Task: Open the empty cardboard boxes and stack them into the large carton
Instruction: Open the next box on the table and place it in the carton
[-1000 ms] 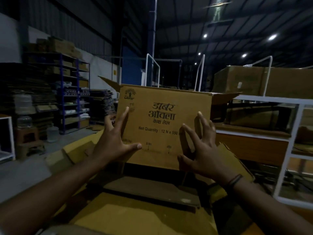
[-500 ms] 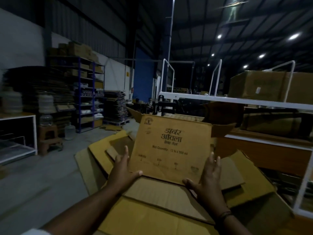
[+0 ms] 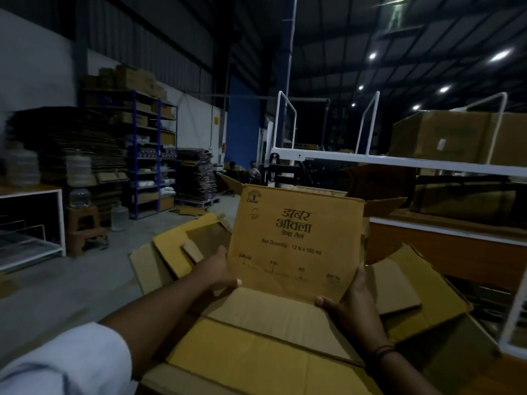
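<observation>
The single head-worn camera looks forward and slightly down from close behind the printed cardboard box, with blue shelving well beyond it leftward.

Far to my left a blue steel shelving unit stands against the wall, loaded with goods. Nearer on that side, large water jars sit on a white-framed table. Beside the table a smaller jar rests on a brown plastic stool, with a bottle on the concrete floor just right of it. A stack of flattened cardboard sits on a pallet beyond the shelving. A white metal rack runs along my right. Ceiling lights glow overhead, and a blue wall panel stands far off.
</observation>
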Demonstrator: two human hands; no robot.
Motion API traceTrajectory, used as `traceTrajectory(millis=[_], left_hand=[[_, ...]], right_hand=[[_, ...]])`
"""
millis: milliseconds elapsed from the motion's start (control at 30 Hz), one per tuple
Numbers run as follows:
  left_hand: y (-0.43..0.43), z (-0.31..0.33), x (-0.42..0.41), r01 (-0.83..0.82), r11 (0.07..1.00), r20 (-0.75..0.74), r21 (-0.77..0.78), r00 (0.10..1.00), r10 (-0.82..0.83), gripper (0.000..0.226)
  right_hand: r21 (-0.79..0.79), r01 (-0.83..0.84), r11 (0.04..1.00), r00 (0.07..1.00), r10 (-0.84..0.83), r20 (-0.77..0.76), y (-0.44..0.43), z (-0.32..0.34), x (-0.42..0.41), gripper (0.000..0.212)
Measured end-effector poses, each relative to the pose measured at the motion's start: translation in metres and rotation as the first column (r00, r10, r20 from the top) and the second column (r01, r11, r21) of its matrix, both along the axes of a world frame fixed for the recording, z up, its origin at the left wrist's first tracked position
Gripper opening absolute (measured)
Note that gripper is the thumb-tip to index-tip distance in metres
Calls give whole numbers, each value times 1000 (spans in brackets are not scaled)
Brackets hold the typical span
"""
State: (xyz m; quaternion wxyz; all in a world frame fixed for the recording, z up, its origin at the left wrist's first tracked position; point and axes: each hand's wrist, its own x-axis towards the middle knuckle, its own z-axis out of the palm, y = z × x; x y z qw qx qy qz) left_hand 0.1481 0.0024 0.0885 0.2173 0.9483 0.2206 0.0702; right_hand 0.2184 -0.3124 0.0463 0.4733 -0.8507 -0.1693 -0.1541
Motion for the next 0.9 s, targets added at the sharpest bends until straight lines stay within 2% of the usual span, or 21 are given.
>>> traceTrajectory(millis=[67,167,267,333,467,533,600,667,800,900], left_hand=[[-1,2,6,-3,995,-49,98,999,8,75],[3,-8,13,31,965,-41,259,999,-21,48],[5,-18,7,2,972,63,234,998,-17,42],[2,-26,3,-20,980,171,196,985,-14,42],[-4,-39,-2,-20,989,322,143,946,-28,95],[1,-43,0,-12,978,355,206,933,-63,107],[5,-47,2,-11,956,399,294,910,-112,110],[6,-47,3,-16,926,442,376,882,-165,110],[7,-46,6,-34,886,517,463,822,-239,108],[10,-49,9,-25,883,497,468,834,-240,102]], right_hand=[[3,16,1000,1000,-16,-15,1,-1,-1,102],[-33,77,997,997,-77,-7,4,-4,-2,77],[-93,146,985,989,-148,-18,6,-7,-1,56],[-88,170,981,985,-170,8,7,-7,-5,62],[-326,318,890,939,-248,239,6,-1,-14,107],[-442,363,820,902,-192,386,4,3,-17,118],[-539,413,734,847,-94,522,3,4,-17,116],[-596,427,680,829,-31,558,4,7,-13,113],[-616,430,660,815,10,580,9,21,-5,111],[-653,378,656,880,-37,473,15,32,3,100]])
